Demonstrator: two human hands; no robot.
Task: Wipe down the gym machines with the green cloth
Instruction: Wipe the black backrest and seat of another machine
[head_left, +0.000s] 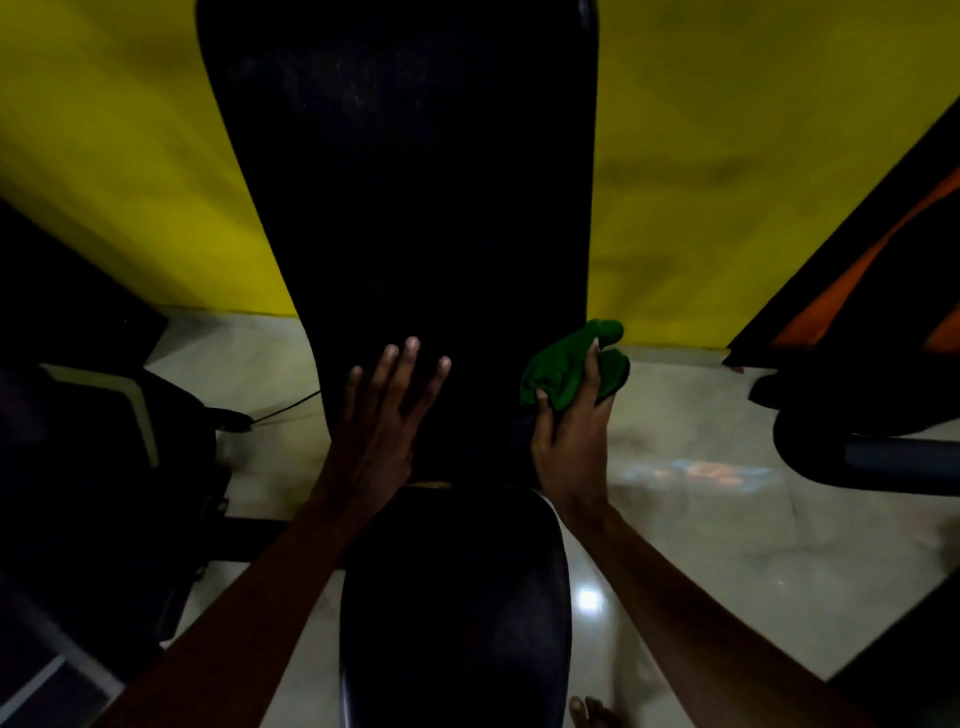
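Head view, green cloth (561, 364) part-hidden in right grip (569, 436), backrest (415, 182) cropped

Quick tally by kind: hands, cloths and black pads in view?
Hands: 2, left hand and right hand
Cloths: 1, green cloth
Black pads: 2, backrest and seat
Total: 5

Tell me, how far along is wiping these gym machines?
Done: nothing shows as wiped; the dim picture gives no sign. In hand: the right hand grips the green cloth at the right edge of the backrest, the left hand flat on it. Left, probably: the seat and the neighbouring machines.
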